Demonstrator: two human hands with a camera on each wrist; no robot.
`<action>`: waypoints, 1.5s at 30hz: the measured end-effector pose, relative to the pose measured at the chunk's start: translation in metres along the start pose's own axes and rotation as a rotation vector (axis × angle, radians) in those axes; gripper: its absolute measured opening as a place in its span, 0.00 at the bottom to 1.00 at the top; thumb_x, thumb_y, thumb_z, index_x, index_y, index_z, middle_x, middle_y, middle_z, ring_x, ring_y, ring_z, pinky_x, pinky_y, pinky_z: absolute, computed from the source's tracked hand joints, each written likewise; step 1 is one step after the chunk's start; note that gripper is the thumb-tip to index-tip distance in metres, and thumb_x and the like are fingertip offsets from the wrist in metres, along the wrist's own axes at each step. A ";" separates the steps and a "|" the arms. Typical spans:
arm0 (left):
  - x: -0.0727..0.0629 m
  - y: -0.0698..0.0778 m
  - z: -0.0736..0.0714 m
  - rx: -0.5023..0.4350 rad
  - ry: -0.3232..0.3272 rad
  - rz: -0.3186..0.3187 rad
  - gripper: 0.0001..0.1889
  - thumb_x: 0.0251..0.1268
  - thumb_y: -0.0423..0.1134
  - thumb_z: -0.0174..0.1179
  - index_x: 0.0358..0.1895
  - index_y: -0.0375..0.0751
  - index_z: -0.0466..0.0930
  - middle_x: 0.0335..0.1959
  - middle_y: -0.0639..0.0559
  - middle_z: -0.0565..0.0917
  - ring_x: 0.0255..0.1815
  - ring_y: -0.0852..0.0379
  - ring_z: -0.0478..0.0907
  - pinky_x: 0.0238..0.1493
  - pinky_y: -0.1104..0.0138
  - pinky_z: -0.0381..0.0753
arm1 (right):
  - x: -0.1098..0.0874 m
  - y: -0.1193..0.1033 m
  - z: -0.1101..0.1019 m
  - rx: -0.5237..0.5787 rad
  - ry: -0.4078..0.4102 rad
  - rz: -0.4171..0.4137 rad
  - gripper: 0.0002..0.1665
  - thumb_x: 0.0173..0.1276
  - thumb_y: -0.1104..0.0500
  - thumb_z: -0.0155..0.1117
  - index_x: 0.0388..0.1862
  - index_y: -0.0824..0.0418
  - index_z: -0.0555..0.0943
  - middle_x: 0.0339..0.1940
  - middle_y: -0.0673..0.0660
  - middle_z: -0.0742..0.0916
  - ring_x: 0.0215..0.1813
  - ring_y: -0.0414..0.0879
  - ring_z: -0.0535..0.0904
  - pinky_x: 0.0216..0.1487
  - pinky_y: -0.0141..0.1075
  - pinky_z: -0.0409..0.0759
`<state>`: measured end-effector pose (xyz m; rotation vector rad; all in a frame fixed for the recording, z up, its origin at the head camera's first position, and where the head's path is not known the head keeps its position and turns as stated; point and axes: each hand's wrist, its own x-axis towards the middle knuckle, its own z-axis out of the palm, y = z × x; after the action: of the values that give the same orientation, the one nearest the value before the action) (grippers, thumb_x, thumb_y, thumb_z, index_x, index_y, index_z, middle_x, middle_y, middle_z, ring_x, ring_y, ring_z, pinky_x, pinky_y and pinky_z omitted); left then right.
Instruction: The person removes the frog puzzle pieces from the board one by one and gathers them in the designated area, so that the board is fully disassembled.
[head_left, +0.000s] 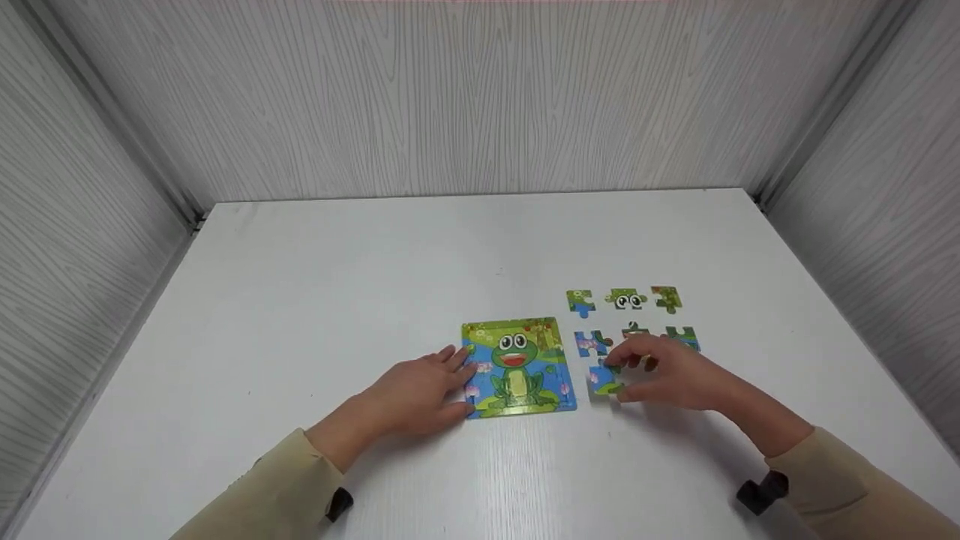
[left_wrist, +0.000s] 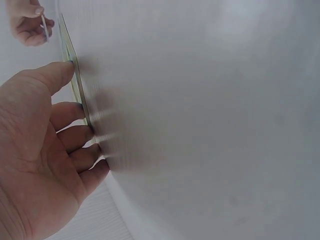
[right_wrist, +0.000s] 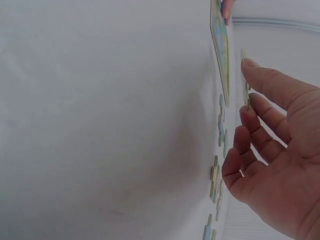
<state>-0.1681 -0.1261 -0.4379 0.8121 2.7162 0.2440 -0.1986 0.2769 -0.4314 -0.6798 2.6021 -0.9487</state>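
A square frog puzzle board (head_left: 517, 367) lies on the white table, its printed frog facing up. My left hand (head_left: 424, 390) rests at the board's left edge, fingers spread and fingertips on its rim; the left wrist view shows the thumb and fingertips along that edge. Between thumb and fingers, my right hand (head_left: 667, 375) pinches a blue and green puzzle piece (head_left: 603, 379), just right of the board. In the right wrist view this piece (right_wrist: 245, 80) is held edge-on, raised off the table.
Loose puzzle pieces lie in rows to the right of the board. The back row has a green-blue piece (head_left: 580, 301), an eyes piece (head_left: 627, 300) and a leafy corner piece (head_left: 667, 298). Nearer lies a pink-blue piece (head_left: 591, 343). Grained panels (head_left: 480, 97) enclose the table.
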 end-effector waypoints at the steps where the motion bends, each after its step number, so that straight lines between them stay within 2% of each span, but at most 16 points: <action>1: 0.000 0.000 0.000 0.002 0.001 0.002 0.37 0.80 0.60 0.52 0.83 0.45 0.65 0.84 0.46 0.62 0.85 0.45 0.56 0.79 0.49 0.64 | -0.001 0.001 0.001 0.001 -0.001 0.008 0.24 0.63 0.49 0.83 0.56 0.47 0.86 0.50 0.46 0.84 0.54 0.48 0.76 0.56 0.45 0.78; 9: 0.000 0.000 0.001 -0.018 0.014 0.004 0.36 0.79 0.59 0.52 0.82 0.46 0.66 0.84 0.45 0.61 0.85 0.44 0.56 0.79 0.50 0.64 | -0.003 0.005 0.007 0.023 -0.021 0.019 0.26 0.62 0.48 0.84 0.57 0.48 0.86 0.55 0.46 0.85 0.56 0.48 0.77 0.59 0.39 0.78; 17: -0.001 0.000 0.000 -0.010 0.007 0.000 0.36 0.80 0.59 0.52 0.83 0.45 0.65 0.84 0.46 0.61 0.85 0.44 0.56 0.79 0.49 0.64 | -0.002 0.006 0.010 -0.001 -0.027 0.034 0.26 0.62 0.48 0.84 0.58 0.49 0.86 0.56 0.45 0.86 0.59 0.47 0.80 0.66 0.47 0.79; 29: 0.000 -0.001 0.001 0.000 0.002 0.001 0.36 0.80 0.60 0.52 0.83 0.47 0.64 0.85 0.47 0.61 0.85 0.45 0.56 0.79 0.49 0.64 | -0.002 0.005 0.013 -0.017 -0.021 0.029 0.26 0.63 0.50 0.84 0.58 0.49 0.85 0.57 0.46 0.85 0.59 0.47 0.79 0.66 0.49 0.78; 36: -0.001 0.000 0.000 -0.015 0.014 0.016 0.36 0.80 0.58 0.53 0.82 0.43 0.66 0.84 0.45 0.62 0.85 0.44 0.56 0.79 0.49 0.64 | -0.003 0.006 0.016 -0.030 -0.011 0.037 0.26 0.62 0.52 0.84 0.58 0.45 0.84 0.56 0.43 0.85 0.58 0.45 0.79 0.65 0.47 0.79; 45: -0.002 0.000 0.000 -0.010 0.006 0.006 0.37 0.80 0.59 0.53 0.83 0.44 0.65 0.84 0.46 0.62 0.85 0.45 0.56 0.80 0.49 0.63 | -0.002 0.006 0.016 -0.039 -0.022 0.035 0.26 0.62 0.51 0.84 0.58 0.44 0.84 0.57 0.42 0.84 0.59 0.45 0.78 0.67 0.50 0.77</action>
<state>-0.1670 -0.1273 -0.4377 0.8180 2.7162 0.2615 -0.1922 0.2739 -0.4470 -0.6480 2.6102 -0.8777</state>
